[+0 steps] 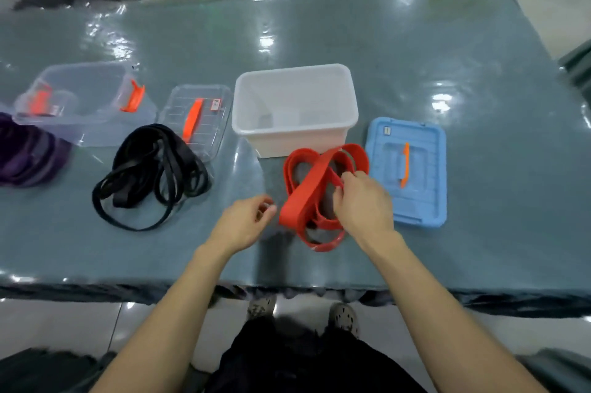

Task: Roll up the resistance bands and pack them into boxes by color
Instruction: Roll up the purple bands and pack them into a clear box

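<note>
A heap of red resistance bands lies on the table just in front of a white open box. My right hand grips one wide red band and lifts it off the heap. Just left of the heap, my left hand hovers with curled fingers and nothing in it. Tangled black bands lie to the left, and purple bands sit at the far left edge. A clear box with orange clips stands behind the purple bands.
A clear lid with an orange handle lies behind the black bands. Right of the red bands lies a blue lid with an orange handle. The table has a glossy grey-green cover. Its near edge runs just in front of my legs.
</note>
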Available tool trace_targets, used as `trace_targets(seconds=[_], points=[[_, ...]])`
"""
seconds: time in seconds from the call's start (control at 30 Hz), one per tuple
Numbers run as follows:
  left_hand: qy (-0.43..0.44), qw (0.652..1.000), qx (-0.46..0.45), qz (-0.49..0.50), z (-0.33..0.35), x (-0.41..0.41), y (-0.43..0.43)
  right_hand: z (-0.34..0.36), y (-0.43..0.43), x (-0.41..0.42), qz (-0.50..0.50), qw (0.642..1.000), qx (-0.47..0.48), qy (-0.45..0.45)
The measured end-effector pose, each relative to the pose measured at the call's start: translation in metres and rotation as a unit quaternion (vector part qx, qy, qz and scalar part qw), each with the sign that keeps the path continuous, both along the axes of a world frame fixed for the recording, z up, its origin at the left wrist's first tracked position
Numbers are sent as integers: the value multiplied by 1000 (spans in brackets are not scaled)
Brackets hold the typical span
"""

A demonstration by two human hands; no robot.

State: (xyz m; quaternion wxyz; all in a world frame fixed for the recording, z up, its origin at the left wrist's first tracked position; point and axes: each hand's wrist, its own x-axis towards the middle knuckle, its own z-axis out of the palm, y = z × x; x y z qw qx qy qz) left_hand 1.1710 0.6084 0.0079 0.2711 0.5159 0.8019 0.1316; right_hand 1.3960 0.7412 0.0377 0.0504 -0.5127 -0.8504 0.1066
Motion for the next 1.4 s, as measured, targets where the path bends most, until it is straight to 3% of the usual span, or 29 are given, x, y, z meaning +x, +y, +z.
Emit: trace_targets(seconds=[0.1, 0.2, 0.27, 0.43, 0.67, 0.83, 0.97, 1.23, 1.4], points=[[177, 984, 3, -35, 7, -51, -24, 7, -13, -47, 102, 994, 20, -25], [255, 965, 33, -50, 13, -109, -49, -2, -42, -112, 184, 980, 33, -75], [282, 958, 41, -42, 17, -152, -74, -7, -65, -161, 179, 977, 48, -102], [302, 952, 43, -7, 27, -264, -160, 10, -122, -289, 152, 983, 52, -92], [290, 956, 39, 28, 30, -373, -222, 18, -197, -442, 349, 934, 47, -53], [320, 946, 23, 45, 30, -431, -245, 12, -212, -509, 392, 917, 52, -56], [363, 929, 27, 74, 30, -470, -279, -3, -223, -559, 428, 901, 65, -6], [346, 933, -46, 85, 8, -580, -326, -24, -259, -641, 410, 911, 17, 35], [288, 953, -23, 91, -7, -679, -328, -32, -282, -732, 291, 952, -61, 71]])
